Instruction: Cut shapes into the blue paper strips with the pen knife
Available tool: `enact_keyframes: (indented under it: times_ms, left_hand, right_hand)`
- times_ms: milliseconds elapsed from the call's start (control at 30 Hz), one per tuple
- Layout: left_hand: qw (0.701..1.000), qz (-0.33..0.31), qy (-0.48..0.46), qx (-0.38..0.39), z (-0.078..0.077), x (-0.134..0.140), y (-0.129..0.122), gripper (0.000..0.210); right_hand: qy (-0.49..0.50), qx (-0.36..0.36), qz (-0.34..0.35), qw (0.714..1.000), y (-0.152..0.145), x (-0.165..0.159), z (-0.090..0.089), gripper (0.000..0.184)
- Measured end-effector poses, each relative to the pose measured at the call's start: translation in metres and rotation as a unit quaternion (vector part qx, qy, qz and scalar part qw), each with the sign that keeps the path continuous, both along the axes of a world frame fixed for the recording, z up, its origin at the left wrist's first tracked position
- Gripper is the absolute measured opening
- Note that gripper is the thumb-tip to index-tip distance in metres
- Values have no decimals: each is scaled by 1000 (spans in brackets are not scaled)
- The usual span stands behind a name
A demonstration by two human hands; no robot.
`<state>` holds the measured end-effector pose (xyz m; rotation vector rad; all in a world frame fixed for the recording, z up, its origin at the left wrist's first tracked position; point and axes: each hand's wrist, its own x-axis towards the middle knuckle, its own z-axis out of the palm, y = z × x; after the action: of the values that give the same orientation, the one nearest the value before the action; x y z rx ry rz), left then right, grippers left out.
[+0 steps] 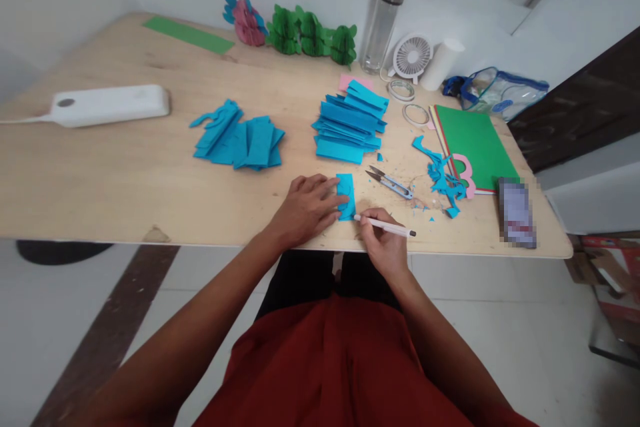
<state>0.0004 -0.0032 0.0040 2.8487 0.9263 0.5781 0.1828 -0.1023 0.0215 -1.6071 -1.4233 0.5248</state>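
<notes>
Work in hand: marking a small blue slip (345, 181), which lies at the near edge of the counter (150, 200), in front of the person. The left hand (311, 208) is palm down, fingers spread, resting on the slip rather than gripping it. The right hand (384, 240) is closed around a white pen (385, 224), its tip at the slip's lower right corner. The hands are apart, one on either side of the slip.

Progress: a curved shape shows on the slip; cannot tell whether it is a drawn line or a cut piece laid on top. Judged partway through this slip. Two stacks stand beyond it: a left stack (259, 143) topped by a curly cut piece (220, 113), and a right stack (350, 121) of plain-looking slips. Probably one is handled and the other waiting; which is which is not certain. Blue scraps (437, 177) suggest some cutting is already done.

Surroundings: small snips (393, 183) lie just beyond the right hand, points toward the right stack. Further right, a pink cutout (466, 173) overlaps a green sheet (483, 143), with a phone (517, 217) at its near corner. Along the back: green paper ornaments (285, 30), a bottle (381, 30) and a fan (413, 57). Nothing covers the slip except the left fingers; snips and crumbs leave the right hand little free space ahead.
</notes>
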Motion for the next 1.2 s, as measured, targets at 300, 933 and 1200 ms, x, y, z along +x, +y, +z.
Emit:
enact_keyframes:
  times_ms: [300,933,1200]
  left_hand:
    - [1000,4,7,-6,1,1,0,29]
    - [1000,2,7,-15,1,1,0,30]
    - [1000,1,8,-6,1,0,0,30]
  right_hand:
    - [14,-2,-11,1000,1,2,-5,12]
    - [14,7,-30,999,4,2,-4,14]
    - [4,9,-36,999,5,0,-2,17]
